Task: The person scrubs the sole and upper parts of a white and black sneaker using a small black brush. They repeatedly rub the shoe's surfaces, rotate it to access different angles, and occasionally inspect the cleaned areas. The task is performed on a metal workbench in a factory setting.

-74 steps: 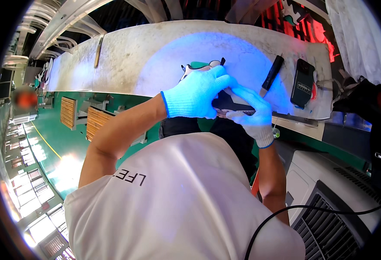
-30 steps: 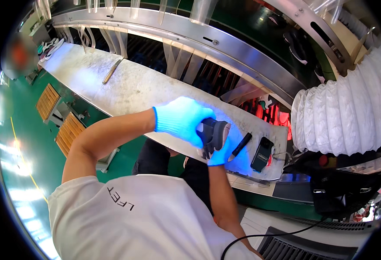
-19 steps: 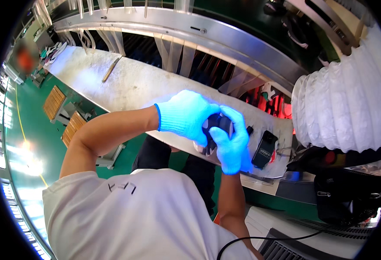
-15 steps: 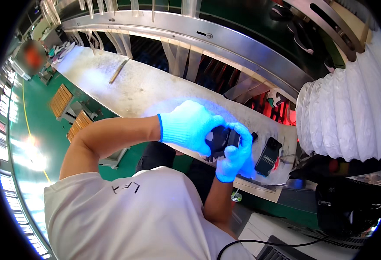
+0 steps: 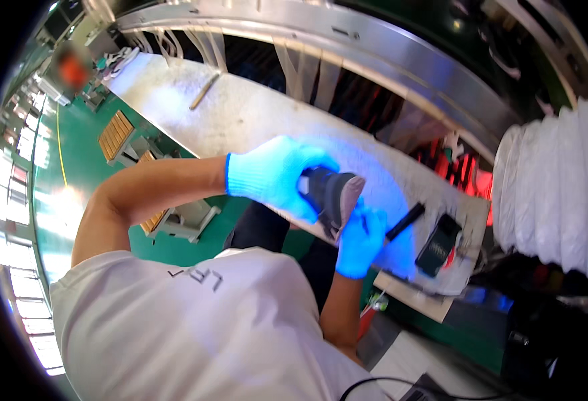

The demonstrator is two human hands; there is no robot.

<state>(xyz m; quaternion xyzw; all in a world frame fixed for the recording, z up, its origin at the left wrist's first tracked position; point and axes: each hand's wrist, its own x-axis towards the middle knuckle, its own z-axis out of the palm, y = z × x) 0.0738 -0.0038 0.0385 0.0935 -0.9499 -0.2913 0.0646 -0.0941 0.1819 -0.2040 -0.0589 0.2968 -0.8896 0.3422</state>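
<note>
Both my hands wear blue gloves and are lit by blue light. My left hand (image 5: 272, 175) grips a dark shoe (image 5: 332, 196) with a pale sole edge, held sideways above the long pale worktable (image 5: 240, 117). My right hand (image 5: 359, 240) is closed on the lower side of the same shoe, just beneath it. A black pen-like tool (image 5: 404, 221) lies on the table right of my right hand. Next to it lies a dark flat handheld device (image 5: 438, 244).
A thin stick (image 5: 204, 91) lies far up the table. A curved metal rail (image 5: 347, 40) runs behind the table, with a white ribbed duct (image 5: 548, 194) at the right. Wooden slatted stands (image 5: 114, 134) sit on the green floor at left. A black cable (image 5: 374, 386) trails below.
My view has swung, so the table now runs diagonally. Both hands have lifted the shoe off the table and turned it. The pen-like tool and the device stay on the table.
</note>
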